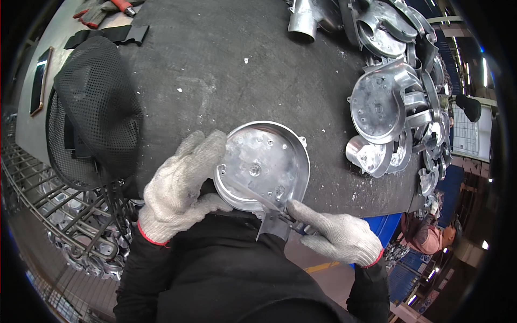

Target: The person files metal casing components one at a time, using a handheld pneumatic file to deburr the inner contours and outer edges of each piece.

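A round silver metal blower housing (258,161), open side up, lies at the table's near edge, its spout pointing toward me. My left hand (186,183), in a white knit glove with a red cuff, holds the housing's left side, fingers along the rim and thumb at the near edge. At the spout is my gloved right hand (339,231), its fingers closed around something small and dark that I cannot make out. The index finger presses near the spout's inner corner.
Many similar metal housings (377,102) are piled along the table's right side. A black mesh cap (97,107), a phone (41,81) and a black strap (107,36) lie left. Below left, a wire cage (81,226) holds more castings. Small chips dot the dark mat (215,70). Another person (425,231) is far right.
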A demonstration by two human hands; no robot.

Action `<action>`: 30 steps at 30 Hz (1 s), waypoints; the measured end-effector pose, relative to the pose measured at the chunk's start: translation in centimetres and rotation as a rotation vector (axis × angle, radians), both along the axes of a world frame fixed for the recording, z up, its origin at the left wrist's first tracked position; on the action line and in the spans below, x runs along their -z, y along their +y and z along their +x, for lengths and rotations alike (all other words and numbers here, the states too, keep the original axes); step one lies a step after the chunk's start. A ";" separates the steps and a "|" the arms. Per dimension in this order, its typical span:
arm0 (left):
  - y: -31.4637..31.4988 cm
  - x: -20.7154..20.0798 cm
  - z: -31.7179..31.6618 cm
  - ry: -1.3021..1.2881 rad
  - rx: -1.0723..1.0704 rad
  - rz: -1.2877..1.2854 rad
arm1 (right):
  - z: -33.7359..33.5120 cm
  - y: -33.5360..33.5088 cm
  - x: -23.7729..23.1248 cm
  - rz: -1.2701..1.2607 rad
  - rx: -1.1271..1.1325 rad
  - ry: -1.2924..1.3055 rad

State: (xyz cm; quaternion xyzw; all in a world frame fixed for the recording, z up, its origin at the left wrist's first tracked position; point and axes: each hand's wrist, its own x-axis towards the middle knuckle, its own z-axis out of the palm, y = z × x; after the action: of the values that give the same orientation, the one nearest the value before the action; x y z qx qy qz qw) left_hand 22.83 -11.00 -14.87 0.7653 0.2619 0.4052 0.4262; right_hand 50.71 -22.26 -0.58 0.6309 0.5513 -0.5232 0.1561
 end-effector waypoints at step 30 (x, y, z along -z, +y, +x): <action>0.1 -2.0 1.0 0.123 -0.039 0.299 | -1.6 -10.3 -2.4 0.069 0.632 -0.126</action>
State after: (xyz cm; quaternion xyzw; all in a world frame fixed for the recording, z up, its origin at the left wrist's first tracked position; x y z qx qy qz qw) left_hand 23.78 -10.91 -12.85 0.8384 0.2387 0.4002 0.2826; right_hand 49.12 -32.61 1.86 0.8068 0.3346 -0.4868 -0.0018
